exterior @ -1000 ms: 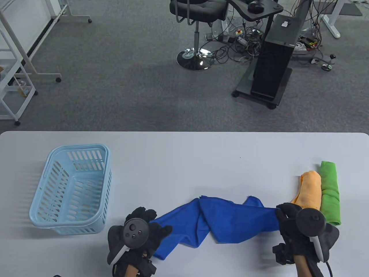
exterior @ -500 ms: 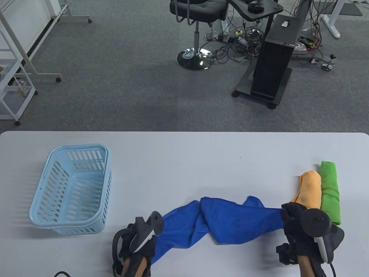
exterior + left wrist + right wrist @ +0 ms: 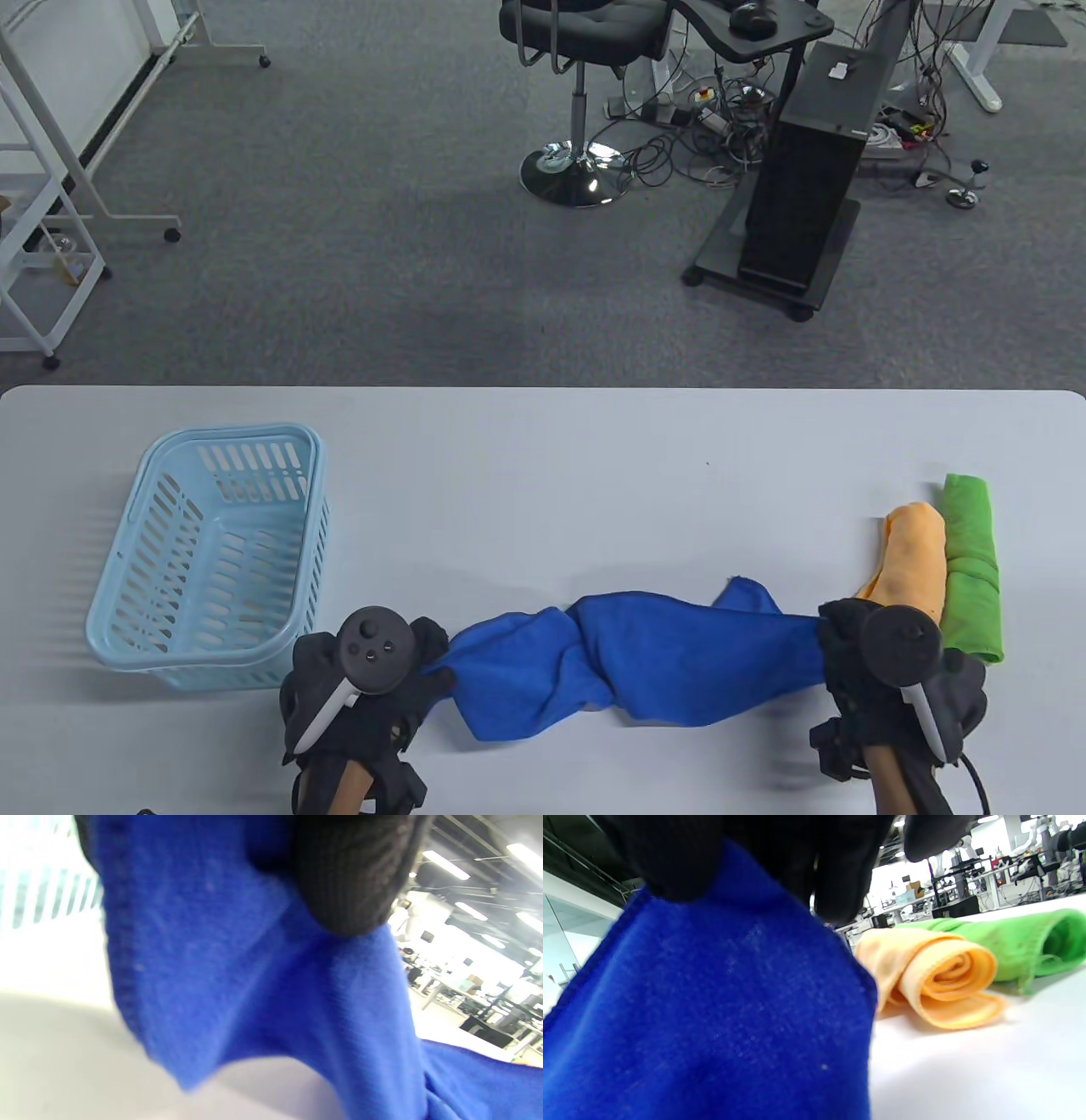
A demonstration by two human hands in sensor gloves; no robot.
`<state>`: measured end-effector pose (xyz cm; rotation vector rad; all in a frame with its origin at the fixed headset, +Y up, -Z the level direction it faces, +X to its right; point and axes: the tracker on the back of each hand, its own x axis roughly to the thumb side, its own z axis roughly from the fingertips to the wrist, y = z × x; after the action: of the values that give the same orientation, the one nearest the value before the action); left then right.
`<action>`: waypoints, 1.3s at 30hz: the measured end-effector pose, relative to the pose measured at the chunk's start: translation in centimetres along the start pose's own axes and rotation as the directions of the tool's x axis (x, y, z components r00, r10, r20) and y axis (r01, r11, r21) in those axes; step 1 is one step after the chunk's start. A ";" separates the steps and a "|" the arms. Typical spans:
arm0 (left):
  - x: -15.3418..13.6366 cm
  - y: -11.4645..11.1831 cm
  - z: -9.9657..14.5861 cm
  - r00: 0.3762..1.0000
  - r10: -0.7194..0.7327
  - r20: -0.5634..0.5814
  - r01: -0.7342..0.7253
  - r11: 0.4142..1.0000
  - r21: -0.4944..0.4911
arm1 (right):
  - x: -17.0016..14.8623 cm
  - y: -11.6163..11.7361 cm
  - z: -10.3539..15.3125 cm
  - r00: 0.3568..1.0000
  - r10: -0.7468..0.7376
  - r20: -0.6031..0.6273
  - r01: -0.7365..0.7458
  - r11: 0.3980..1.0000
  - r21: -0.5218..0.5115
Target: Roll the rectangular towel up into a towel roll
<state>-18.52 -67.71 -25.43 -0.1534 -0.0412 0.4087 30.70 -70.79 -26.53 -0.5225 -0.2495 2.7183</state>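
Observation:
A blue towel (image 3: 645,658) lies crumpled and twisted across the near part of the white table (image 3: 543,475), stretched between my two hands. My left hand (image 3: 424,662) grips its left end; the left wrist view shows the blue cloth (image 3: 237,984) pinched under a gloved fingertip (image 3: 352,878). My right hand (image 3: 836,641) grips the towel's right end; in the right wrist view the blue cloth (image 3: 712,1027) hangs from my gloved fingers (image 3: 797,857) just above the table.
A light blue slotted basket (image 3: 208,556) stands at the left. A rolled orange towel (image 3: 912,560) and a rolled green towel (image 3: 971,560) lie side by side at the right, just past my right hand; both show in the right wrist view (image 3: 946,984).
My left hand has turned back over and shifted left, pulling the towel's left end with it and bunching it. My right hand has stayed almost still on the right end.

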 end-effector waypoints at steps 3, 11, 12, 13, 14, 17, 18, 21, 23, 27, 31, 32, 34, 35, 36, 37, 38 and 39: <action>0.8 2.0 -0.5 0.999 -0.052 -0.003 0.052 0.994 0.095 | 0.0 0.2 0.0 1.000 0.025 0.000 -0.025 1.000 0.005; 1.4 9.7 -1.9 0.996 -0.032 -0.079 0.065 0.892 0.448 | -0.8 -0.3 -0.2 1.000 -0.008 -0.022 0.008 1.000 -0.004; 1.4 10.0 -1.7 0.997 -0.037 -0.061 0.062 0.880 0.471 | -0.8 -0.4 -0.2 1.000 -0.014 -0.024 0.014 1.000 -0.006; 1.5 10.0 -1.7 0.998 -0.057 -0.025 0.062 0.902 0.428 | -0.8 -0.4 -0.2 1.000 -0.016 -0.025 0.016 1.000 -0.006; 1.8 9.5 -1.6 0.993 -0.111 0.041 0.097 0.961 0.259 | -0.8 -0.4 -0.2 0.999 -0.020 -0.025 0.020 1.000 -0.005; 2.4 7.2 -0.6 0.940 -0.336 0.060 0.338 0.941 -0.027 | -0.7 -0.2 -0.2 1.000 -0.019 -0.020 0.019 1.000 0.005; 2.3 6.8 -0.4 0.922 -0.379 0.079 0.381 0.924 -0.019 | -0.7 -0.1 -0.2 1.000 -0.018 -0.019 0.018 1.000 0.008; 1.3 5.2 -0.3 0.940 -0.330 0.082 0.335 0.941 -0.046 | -0.5 0.2 -0.2 1.000 -0.008 -0.012 0.008 1.000 0.022; 0.6 4.3 -0.5 0.965 -0.259 0.047 0.260 0.965 -0.017 | -0.5 0.2 -0.2 1.000 -0.005 -0.009 0.005 1.000 0.023; 0.0 0.3 -1.4 0.972 -0.237 -0.005 0.236 0.970 -0.056 | -0.5 0.2 -0.2 1.000 -0.008 -0.007 0.008 1.000 0.024; -0.7 -4.1 -3.3 0.923 -0.372 -0.101 0.354 0.921 -0.160 | -0.4 0.3 0.0 1.000 -0.003 0.003 0.003 0.999 0.034; -0.8 -5.2 -3.6 0.896 -0.431 -0.108 0.402 0.890 -0.214 | -0.3 0.4 0.0 1.000 -0.003 0.008 0.003 0.999 0.038; -0.9 -7.2 -4.0 0.852 -0.514 -0.097 0.466 0.830 -0.307 | 0.0 0.5 0.1 1.000 -0.015 0.021 0.014 0.999 0.043; -1.0 -8.1 -4.2 0.829 -0.551 -0.096 0.498 0.806 -0.320 | 0.2 0.5 0.0 1.000 -0.014 0.028 0.013 0.999 0.046; -1.0 -8.5 -4.3 0.812 -0.574 -0.104 0.522 0.795 -0.311 | 0.2 0.6 0.0 1.000 -0.009 0.030 0.008 0.999 0.048; -0.6 -8.4 -4.3 0.802 -0.585 -0.120 0.544 0.798 -0.258 | 0.3 0.8 -0.1 0.999 -0.004 0.033 0.003 0.998 0.055; -0.3 -8.0 -4.3 0.802 -0.583 -0.128 0.544 0.802 -0.246 | 0.3 0.9 -0.1 0.999 -0.003 0.034 0.001 0.998 0.059; 0.4 -6.6 -3.8 0.824 -0.550 -0.138 0.515 0.828 -0.225 | 0.3 1.0 -0.2 0.999 0.002 0.034 -0.004 0.998 0.066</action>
<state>-15.27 -74.02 -28.13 -0.3495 0.0759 -0.1807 30.21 -71.63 -27.00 -0.4593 -0.1665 2.7292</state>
